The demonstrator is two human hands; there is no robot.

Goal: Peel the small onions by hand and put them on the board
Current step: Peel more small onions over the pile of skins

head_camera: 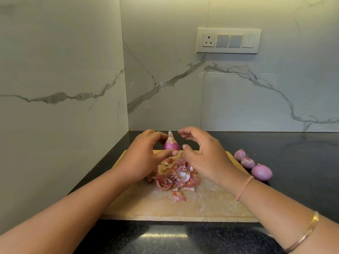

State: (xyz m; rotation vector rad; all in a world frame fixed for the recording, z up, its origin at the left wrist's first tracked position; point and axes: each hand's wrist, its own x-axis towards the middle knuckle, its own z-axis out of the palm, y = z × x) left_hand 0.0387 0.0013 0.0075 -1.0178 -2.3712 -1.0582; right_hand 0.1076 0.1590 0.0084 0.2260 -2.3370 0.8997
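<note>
Mid-peel: my left grip pinches the half-skinned small pink onion over far edge of wooden board; right grip spread, empty. Next I'd pinch the papery tip.

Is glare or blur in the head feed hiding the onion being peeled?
Head view: the onion in the left hand is sharp under soft, even light; the right hand smears slightly at the fingertips; a glare patch lies on the black counter at the bottom, off the board; wall seams lean from the wide-angle lens.
</note>
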